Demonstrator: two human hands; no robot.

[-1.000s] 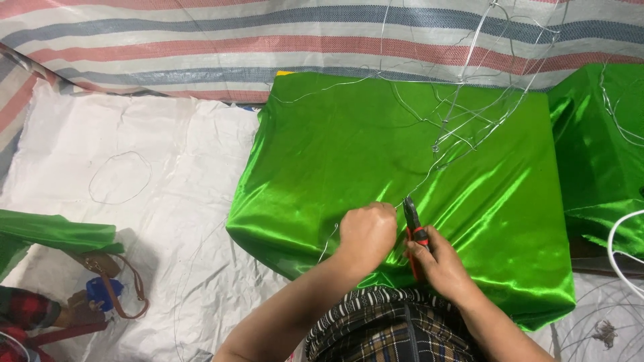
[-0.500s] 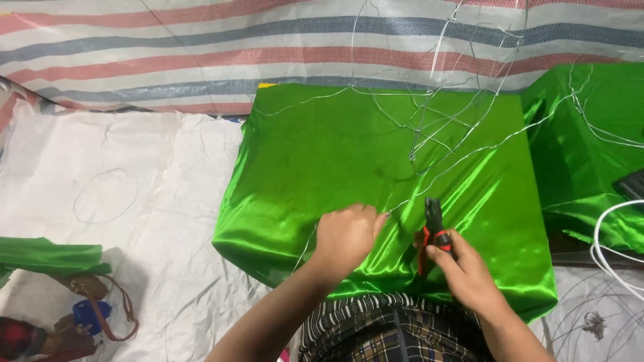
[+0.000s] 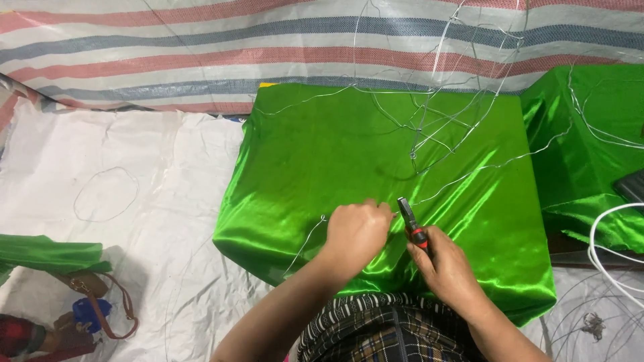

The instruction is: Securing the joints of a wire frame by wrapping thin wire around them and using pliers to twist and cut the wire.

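White plastic sheeting (image 3: 100,167) covers the floor, with a striped tarp (image 3: 201,60) behind it. At far left lie a folded green cloth (image 3: 47,253) and a brown strapped bag (image 3: 94,298), and a loose wire loop (image 3: 106,194) rests on the sheeting, well apart from the work.

At centre, a block draped in green satin (image 3: 322,154) serves as the bench. The left hand (image 3: 355,234) is clenched on a thin wire (image 3: 305,245) and pins it against the satin. Just beside it, the right hand (image 3: 446,265) grips red-handled pliers (image 3: 409,224), whose nose points at the wire beside the left fingers.

Judged step: working the wire with the pliers at the pinch point. It calls for a steady left-hand hold.

A wire tangle (image 3: 443,127) above may snag. At right: a second green block (image 3: 590,134) and white cable (image 3: 604,248).
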